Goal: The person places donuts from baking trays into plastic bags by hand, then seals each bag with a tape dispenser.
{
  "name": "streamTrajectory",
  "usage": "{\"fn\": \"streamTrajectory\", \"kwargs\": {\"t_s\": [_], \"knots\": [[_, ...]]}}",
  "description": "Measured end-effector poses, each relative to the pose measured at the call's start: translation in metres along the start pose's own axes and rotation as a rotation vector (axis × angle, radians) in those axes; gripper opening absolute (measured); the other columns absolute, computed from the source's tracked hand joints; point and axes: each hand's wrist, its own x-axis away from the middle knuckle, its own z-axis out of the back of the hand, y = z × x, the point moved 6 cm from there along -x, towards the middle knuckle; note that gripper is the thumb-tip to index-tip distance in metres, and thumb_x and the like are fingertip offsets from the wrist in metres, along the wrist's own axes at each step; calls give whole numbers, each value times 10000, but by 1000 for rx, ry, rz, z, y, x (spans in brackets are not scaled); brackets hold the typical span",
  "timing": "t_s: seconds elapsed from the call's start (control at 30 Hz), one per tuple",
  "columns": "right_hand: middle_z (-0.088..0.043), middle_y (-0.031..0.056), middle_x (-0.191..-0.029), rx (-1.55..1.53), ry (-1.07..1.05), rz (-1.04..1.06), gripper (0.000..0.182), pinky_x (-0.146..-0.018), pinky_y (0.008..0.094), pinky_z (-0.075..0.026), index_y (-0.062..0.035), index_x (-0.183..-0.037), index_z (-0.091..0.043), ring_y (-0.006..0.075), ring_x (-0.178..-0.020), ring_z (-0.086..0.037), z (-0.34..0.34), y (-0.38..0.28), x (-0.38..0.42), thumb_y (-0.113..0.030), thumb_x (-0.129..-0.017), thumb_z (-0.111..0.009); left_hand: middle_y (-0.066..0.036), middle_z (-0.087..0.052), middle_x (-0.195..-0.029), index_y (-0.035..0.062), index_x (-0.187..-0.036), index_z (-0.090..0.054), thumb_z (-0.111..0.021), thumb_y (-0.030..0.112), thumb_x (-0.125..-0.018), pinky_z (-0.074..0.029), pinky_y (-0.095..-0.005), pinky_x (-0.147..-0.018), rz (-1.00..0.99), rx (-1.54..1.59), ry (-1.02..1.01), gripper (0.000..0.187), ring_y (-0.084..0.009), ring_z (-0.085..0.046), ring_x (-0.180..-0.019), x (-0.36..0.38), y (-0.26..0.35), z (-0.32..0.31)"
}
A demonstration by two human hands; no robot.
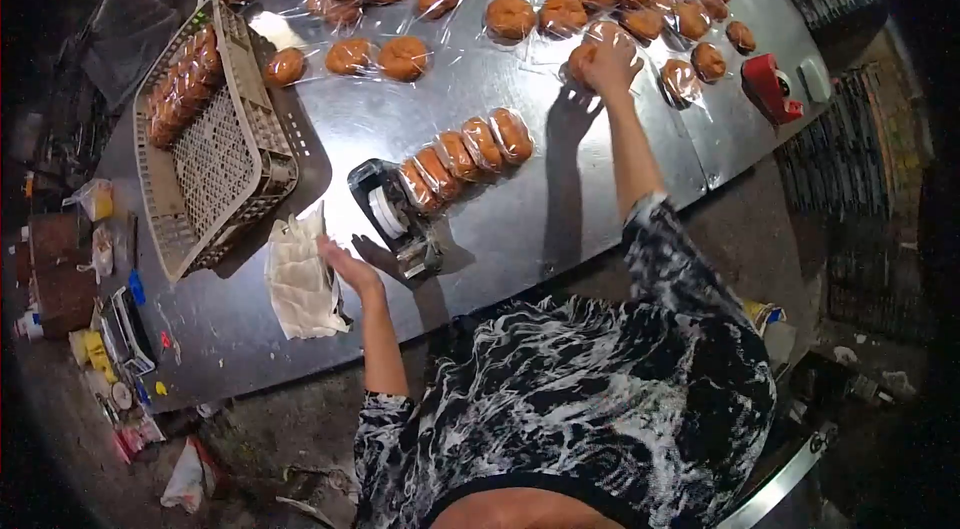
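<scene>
My right hand [612, 65] reaches across the metal table and its fingers are closed on a plastic-wrapped doughnut [583, 57]. Palm flat and fingers stretched, my left hand [350, 269] is beside a folded beige cloth [300, 279], touching or nearly touching its edge. Between the hands is a black tape dispenser [405, 244] with a white roll [388, 213]. Against it, several wrapped doughnuts stand on edge in a slanting row [457, 156]. More wrapped doughnuts [510, 18] lie around and beyond my right hand.
A beige plastic crate [262, 144] at the left holds a row of wrapped doughnuts [187, 89]. A red tape dispenser [768, 92] is near the right table edge. Stacked racks [835, 144] stand beyond it. The metal table's [660, 194] front edge runs close to my body.
</scene>
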Motion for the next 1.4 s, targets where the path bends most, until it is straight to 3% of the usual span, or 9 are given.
{"fn": "streamTrajectory", "kwargs": {"t_s": [0.2,0.33,0.53,0.63,0.93,1.13,1.2,1.27,1.4], "knots": [[-596,165,-829,-165,-479,-25,548,-683,362,-460,5,-813,-555,281,-810,-590,-25,19,29,-390,-495,-764,-152,-332,-1264,-10,-1237,-295,-490,147,-846,-254,-338,-976,-316,19,-175,464,-221,-312,-1182,67,126,-42],[-572,149,-897,-872,-382,-234,691,-718,318,-466,12,-1029,-452,231,-817,-571,-1,11,68,-320,-523,-785,-154,-343,-1256,2,-1267,-243,-595,20,-747,-349,-323,-919,-176,215,-714,628,-234,-369,-1141,104,150,-108],[-537,100,-1009,-1863,-760,101,567,-784,271,-446,6,-1163,-384,153,-948,-506,161,-159,179,-181,-718,-682,-140,-499,-1107,-20,-1254,-239,-598,45,-764,-404,-270,-846,26,440,-826,611,-195,-495,-992,109,212,-126],[-541,82,-1028,-1753,-810,-38,371,-804,262,-427,12,-1077,-481,138,-948,-507,158,-166,201,-166,-781,-616,-103,-579,-970,-50,-979,-542,-545,41,-782,-404,-260,-827,-56,183,-728,217,-168,-532,-914,115,217,-95],[-604,34,-874,-1663,-829,-106,224,-707,209,-430,15,-980,-557,79,-786,-536,156,-181,228,-129,-810,-571,-33,-504,-856,-9,-824,-550,-678,72,-703,-382,-232,-770,113,253,-600,194,-116,-479,-832,119,175,-67],[-587,29,-828,-2017,-1159,-351,248,-682,207,-399,15,-900,-576,90,-744,-515,144,-193,236,-209,-823,-502,-25,-470,-839,24,-772,-553,-634,14,-734,-373,-201,-645,-437,185,-605,89,-88,-453,-751,129,204,-49],[-572,35,-849,-1875,-1230,-307,308,-688,208,-383,15,-898,-574,98,-749,-507,130,-194,238,-270,-805,-501,-28,-486,-831,18,-768,-558,-630,9,-733,-378,-202,-658,-438,121,-574,81,-89,-468,-742,126,212,-50],[-564,39,-877,-1771,-1491,-61,298,-715,213,-389,3,-908,-578,104,-775,-513,136,-203,244,-265,-806,-494,-40,-533,-870,2,-774,-575,-635,46,-746,-403,-204,-683,41,233,-672,79,-95,-507,-745,120,187,-51],[-558,62,-936,-1694,-1038,225,321,-782,253,-410,19,-1024,-533,118,-850,-518,166,-200,236,-186,-784,-591,-56,-556,-862,-10,-798,-571,-629,39,-748,-408,-216,-732,22,340,-570,91,-99,-512,-812,117,176,-42]]}}
